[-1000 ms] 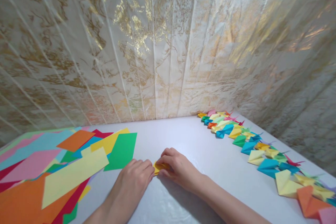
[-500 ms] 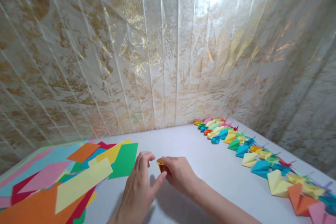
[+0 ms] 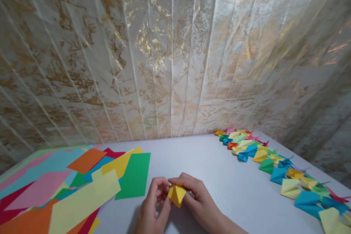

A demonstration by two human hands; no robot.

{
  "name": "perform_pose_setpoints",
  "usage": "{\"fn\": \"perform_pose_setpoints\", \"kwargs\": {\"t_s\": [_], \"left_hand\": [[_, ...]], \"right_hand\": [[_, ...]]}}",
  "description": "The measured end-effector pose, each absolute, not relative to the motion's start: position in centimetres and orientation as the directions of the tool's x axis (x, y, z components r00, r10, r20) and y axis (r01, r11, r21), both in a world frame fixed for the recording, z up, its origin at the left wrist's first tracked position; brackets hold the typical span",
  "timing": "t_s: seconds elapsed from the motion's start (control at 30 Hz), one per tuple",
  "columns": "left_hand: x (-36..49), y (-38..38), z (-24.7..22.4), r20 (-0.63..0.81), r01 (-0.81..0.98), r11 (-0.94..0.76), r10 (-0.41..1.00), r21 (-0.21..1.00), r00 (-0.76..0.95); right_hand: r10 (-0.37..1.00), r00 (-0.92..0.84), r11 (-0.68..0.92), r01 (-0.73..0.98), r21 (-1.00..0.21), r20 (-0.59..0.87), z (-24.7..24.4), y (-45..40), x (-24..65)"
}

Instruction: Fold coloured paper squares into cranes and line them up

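Observation:
A small folded yellow paper [image 3: 177, 194] is held between my two hands just above the white table [image 3: 186, 153]. Its creased, pointed face is turned toward me. My left hand [image 3: 155, 204] pinches its left edge with curled fingers and thumb. On the other side, my right hand [image 3: 199, 199] grips the right edge, with the index finger along the top and the thumb near the side. Part of the paper is covered by the fingertips.
Loose coloured paper sheets [image 3: 85, 201] overlap on the left, with a green sheet [image 3: 134, 175] nearest my left hand. Rows of folded paper cranes [image 3: 278, 174] run along the right side. A patterned silver and gold curtain [image 3: 153, 62] hangs behind the table.
My left hand has closed onto the yellow paper, having been open beside it. The paper has turned to show its broad face. The view has shifted left.

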State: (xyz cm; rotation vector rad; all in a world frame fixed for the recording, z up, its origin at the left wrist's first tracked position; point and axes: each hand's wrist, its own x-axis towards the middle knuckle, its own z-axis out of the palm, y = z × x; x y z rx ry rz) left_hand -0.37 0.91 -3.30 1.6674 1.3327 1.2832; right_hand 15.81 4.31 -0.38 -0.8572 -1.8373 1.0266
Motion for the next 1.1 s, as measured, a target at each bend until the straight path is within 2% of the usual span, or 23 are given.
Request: {"fn": "perform_pose_setpoints", "kwargs": {"t_s": [0.1, 0.23, 0.4, 0.53, 0.67, 0.77, 0.97, 1.1], "left_hand": [[-1.3, 1.3, -3.2, 0.321, 0.254, -0.329, 0.944, 0.910, 0.072], [-2.5, 1.9, -2.5, 0.364, 0.356, -0.384, 0.923, 0.852, 0.125], [-2.9, 1.8, -1.7, 0.495, 0.424, -0.555, 0.831, 0.715, 0.253], [-2.8, 1.6, -1.4, 0.541, 0.452, -0.617, 0.785, 0.644, 0.302], [-2.3, 1.2, -1.0, 0.518, 0.458, -0.511, 0.847, 0.728, 0.121], [-1.7, 0.9, -0.5, 0.395, 0.400, -0.370, 0.919, 0.838, 0.023], [-1.2, 0.7, 0.0, 0.194, 0.135, -0.192, 0.981, 0.972, -0.003], [-1.4, 1.1, 0.1, 0.074, -0.050, -0.069, 0.993, 0.996, 0.095]], "right_hand": [[0.822, -0.448, 0.417, 0.054, -0.907, 0.351, -0.1, 4.4, 16.0], [0.827, -0.475, 0.327, -0.031, -0.945, 0.301, 0.1, 4.3, 16.2], [0.925, -0.335, 0.182, -0.025, -0.983, 0.180, -0.7, 3.8, 15.5], [0.945, -0.313, 0.069, -0.086, -0.994, 0.093, -1.1, 3.8, 15.1], [0.964, -0.247, 0.056, -0.159, -0.986, 0.095, -1.1, 4.2, 15.2], [0.975, -0.199, 0.054, -0.241, -0.969, 0.103, -1.2, 4.4, 15.2], [0.965, -0.177, 0.138, -0.295, -0.945, 0.196, -1.6, 4.1, 15.0], [0.933, -0.183, 0.282, -0.166, -0.945, 0.310, -1.2, 3.6, 15.1]]}}
